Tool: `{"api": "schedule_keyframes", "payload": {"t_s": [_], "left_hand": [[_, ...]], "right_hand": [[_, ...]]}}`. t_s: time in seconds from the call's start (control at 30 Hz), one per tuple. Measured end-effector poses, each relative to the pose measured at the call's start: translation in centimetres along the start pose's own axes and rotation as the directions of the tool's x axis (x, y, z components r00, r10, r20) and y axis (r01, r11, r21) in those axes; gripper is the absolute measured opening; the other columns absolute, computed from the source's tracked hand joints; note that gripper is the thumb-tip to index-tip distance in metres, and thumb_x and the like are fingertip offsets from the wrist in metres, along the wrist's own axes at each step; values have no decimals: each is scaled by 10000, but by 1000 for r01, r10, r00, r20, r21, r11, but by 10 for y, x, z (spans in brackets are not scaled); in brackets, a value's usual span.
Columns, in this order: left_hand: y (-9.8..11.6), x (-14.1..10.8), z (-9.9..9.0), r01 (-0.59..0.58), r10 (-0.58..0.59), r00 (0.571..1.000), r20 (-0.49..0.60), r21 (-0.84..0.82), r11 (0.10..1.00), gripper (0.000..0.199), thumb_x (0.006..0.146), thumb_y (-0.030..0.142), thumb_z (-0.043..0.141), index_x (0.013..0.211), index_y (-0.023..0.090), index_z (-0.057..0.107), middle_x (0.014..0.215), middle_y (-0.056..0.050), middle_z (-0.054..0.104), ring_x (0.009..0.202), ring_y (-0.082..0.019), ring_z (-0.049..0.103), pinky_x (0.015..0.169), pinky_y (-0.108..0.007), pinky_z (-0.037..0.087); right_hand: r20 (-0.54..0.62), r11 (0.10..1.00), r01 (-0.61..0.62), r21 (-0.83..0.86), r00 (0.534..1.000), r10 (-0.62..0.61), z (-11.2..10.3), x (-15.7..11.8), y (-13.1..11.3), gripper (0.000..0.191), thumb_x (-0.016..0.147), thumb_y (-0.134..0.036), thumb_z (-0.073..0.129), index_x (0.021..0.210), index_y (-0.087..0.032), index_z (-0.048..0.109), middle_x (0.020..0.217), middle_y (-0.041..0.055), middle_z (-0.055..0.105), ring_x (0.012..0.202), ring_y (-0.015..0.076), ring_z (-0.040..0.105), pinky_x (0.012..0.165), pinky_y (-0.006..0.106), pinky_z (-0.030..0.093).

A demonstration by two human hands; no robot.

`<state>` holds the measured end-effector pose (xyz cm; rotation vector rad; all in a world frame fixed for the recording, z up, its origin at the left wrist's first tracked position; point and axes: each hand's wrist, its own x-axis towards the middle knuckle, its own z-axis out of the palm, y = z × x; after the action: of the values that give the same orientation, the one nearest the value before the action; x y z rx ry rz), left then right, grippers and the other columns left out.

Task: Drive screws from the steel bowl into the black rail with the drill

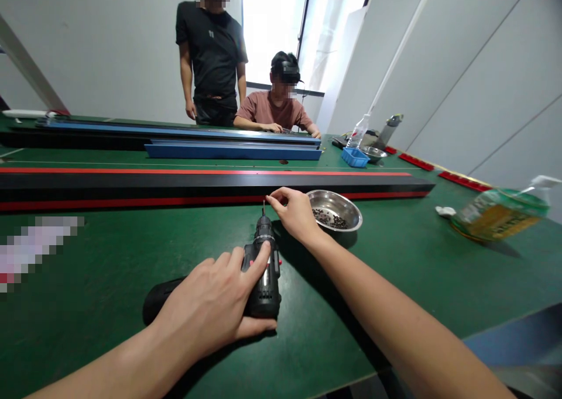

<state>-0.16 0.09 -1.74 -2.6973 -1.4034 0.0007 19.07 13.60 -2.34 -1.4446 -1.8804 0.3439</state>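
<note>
A black power drill (264,276) lies on its side on the green table, its bit pointing at the long black and red bar (211,186). Wrapped round the drill is my left hand (211,293), with one finger stretched along its body. The fingertips of my right hand (293,212) are pinched together at the tip of the bit, close to the bar's near red edge. Whatever they hold there is too small to make out. Just right of that hand stands a metal bowl (356,215) with small dark screws in it.
Blue bars (232,150) lie farther back. A blue basket (355,157) and a clear bottle (360,131) stand at the back right, a green and yellow container (500,215) at the right. Two people are across the table (395,282), one standing, one seated.
</note>
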Motion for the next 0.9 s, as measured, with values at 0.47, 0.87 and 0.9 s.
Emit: {"api": "schedule_keyframes", "payload": {"t_s": [0.47,0.87,0.9], "left_hand": [[0,1,2,-12,12,1000,-10,13,1000,1020,823,817,497,1618,221,268,1087,-134,630,901,-328,666,764,-473,578],[-1,1,2,-7,7,1000,7,37,999,1035,830,835,452,1634,228,214,1126,-147,625,913,-317,658,791,-460,572],[-1,1,2,-7,7,1000,6,39,999,1036,829,837,451,1633,227,217,1127,-147,625,913,-317,657,789,-458,572]], "right_hand": [[-57,959,-162,231,982,180,58,31,38,219,903,-359,703,882,-172,814,812,59,793,738,177,727,722,244,507],[-25,973,-161,163,986,167,56,32,37,267,940,-379,647,862,-185,813,806,58,794,766,186,741,732,241,495],[-18,975,-161,156,986,166,55,31,36,274,944,-382,637,867,-188,816,809,56,794,776,186,742,739,240,494]]}}
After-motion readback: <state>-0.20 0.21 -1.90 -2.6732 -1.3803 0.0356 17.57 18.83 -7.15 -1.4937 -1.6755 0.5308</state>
